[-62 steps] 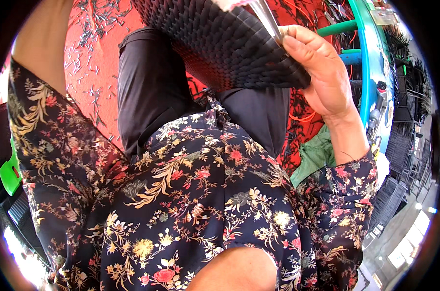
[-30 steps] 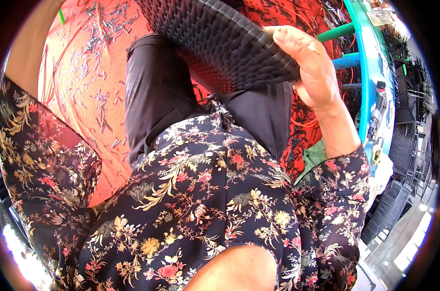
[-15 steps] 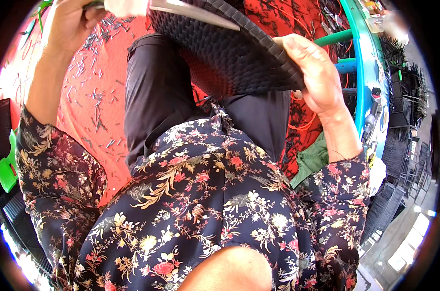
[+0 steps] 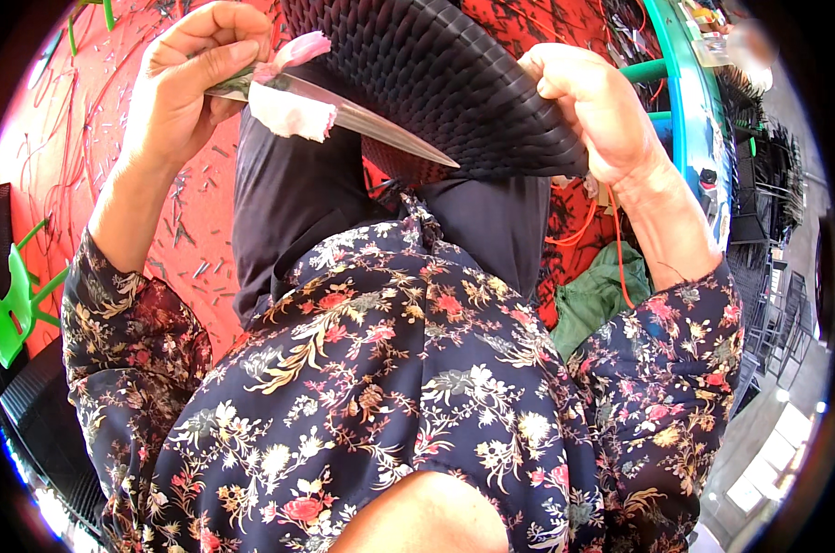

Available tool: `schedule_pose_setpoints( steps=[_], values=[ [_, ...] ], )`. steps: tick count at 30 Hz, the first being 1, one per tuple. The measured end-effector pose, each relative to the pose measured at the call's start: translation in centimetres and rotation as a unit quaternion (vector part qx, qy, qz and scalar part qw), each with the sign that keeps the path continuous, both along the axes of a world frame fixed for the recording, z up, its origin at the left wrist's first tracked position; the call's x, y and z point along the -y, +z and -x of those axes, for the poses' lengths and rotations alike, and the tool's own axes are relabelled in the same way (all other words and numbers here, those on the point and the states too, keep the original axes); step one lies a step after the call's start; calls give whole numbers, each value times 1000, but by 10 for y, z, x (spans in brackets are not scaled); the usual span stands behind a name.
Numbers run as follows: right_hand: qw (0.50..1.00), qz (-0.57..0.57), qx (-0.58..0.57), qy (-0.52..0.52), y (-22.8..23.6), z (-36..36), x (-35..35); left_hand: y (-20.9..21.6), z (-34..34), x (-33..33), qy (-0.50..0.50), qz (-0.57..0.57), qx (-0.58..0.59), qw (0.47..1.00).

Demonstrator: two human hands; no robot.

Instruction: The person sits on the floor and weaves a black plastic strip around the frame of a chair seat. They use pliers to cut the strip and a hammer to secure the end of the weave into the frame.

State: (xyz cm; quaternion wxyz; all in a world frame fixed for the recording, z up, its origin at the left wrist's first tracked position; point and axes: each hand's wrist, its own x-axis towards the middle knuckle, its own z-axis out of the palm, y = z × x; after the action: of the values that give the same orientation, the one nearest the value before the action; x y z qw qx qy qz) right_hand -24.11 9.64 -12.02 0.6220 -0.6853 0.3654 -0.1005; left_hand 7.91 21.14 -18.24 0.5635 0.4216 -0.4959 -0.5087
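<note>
My left hand [image 4: 196, 74] is closed round the handle end of a long pointed knife [image 4: 380, 126]. Pinkish-white cloth or tape [image 4: 290, 111] is wrapped about the knife near my fingers, its ends sticking out. The blade slants down to the right, its tip in front of the lower part of a black woven panel [image 4: 426, 78]. That panel is curved, with a thick wrapped rim, and stands tilted over my lap. On its right edge my right hand [image 4: 597, 111] grips the rim, thumb and fingers bent round it. The panel's top runs out of view.
Black strip scraps [image 4: 192, 217] litter the red ground cover [image 4: 141, 221]. A teal and green metal frame [image 4: 683, 101] stands at the right, with green cloth [image 4: 597, 300] below it. A bright green chair-like piece [image 4: 14, 313] is at far left. Stacked black woven furniture [image 4: 767, 230] lies beyond the frame.
My left hand and the knife have come down and a little to the right, with the blade now lower before the panel. The panel has tilted slightly; my right hand keeps its grip.
</note>
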Motion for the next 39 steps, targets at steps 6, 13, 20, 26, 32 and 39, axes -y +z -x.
schedule_pose_setpoints(
  steps=[6,13,20,26,32,39],
  values=[
    [991,-106,44,-62,4,10,2,28,27,-2,63,18,25,998],
    [985,-93,68,-128,1,15,-9,56,56,2,119,190,79,971],
    [992,59,-37,-107,14,11,-15,57,56,16,118,326,236,908],
    [991,-41,24,-122,8,14,-14,65,44,2,104,301,232,919],
    [989,-48,48,-128,13,7,-16,63,46,-3,91,301,266,911],
    [989,-36,35,-140,14,6,-12,72,35,-4,54,342,267,900]
  ],
)
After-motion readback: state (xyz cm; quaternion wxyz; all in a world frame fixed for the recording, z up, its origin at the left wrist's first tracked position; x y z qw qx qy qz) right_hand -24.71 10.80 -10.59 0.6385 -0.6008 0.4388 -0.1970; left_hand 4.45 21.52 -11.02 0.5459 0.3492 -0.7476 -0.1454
